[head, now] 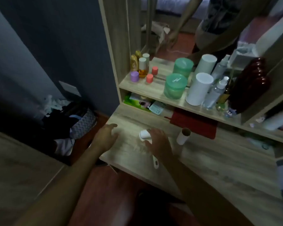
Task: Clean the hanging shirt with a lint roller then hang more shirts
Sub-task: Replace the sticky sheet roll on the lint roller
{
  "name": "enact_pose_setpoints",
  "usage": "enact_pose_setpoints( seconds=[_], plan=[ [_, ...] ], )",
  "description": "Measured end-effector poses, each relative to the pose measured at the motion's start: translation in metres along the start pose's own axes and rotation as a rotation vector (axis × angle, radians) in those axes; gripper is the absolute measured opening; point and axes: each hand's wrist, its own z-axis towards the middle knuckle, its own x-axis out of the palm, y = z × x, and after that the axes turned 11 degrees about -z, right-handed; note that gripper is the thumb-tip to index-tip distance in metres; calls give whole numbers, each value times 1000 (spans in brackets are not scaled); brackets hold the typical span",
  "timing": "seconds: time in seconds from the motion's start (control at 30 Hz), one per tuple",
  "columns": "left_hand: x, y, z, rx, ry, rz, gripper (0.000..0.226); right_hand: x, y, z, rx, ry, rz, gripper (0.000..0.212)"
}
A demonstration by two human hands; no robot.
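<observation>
Down at far left, a basket [83, 123] holds dark clothes; the right hand [158, 141] curls over the lint roller [145, 135], hiding its middle; the left hand [106, 132] lies spread on the tabletop [203, 160].

No legible txt — all blurred

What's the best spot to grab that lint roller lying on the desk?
Grab the white handle, coming from above on the near side. The lint roller lies flat with its handle pointing toward the person; the right hand covers the middle, and the roll end looks sticky.
</observation>
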Motion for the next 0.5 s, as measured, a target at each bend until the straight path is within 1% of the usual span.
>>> enact_pose_setpoints(
  seconds=[0.03,0.07,0.17,0.23,0.33,0.5],
  plan=[
    [10,-2,7,-42,40,-61,43,5,-6,9,-13,28,-1,47],
    [18,-7,12,-77,76,-101,42,4,-10,15,-7,21,7,47],
    [46,-13,25,-160,148,-152,38,12,-29,30,2,63,-31,47],
    [62,-15,35,-214,146,-205,36,18,-42,37,13,115,-19,47],
    [79,-19,42,-243,147,-255,34,24,-51,44,49,224,36,50],
    [90,-22,52,-278,118,-367,37,27,-53,51,82,243,120,47]
  ],
)
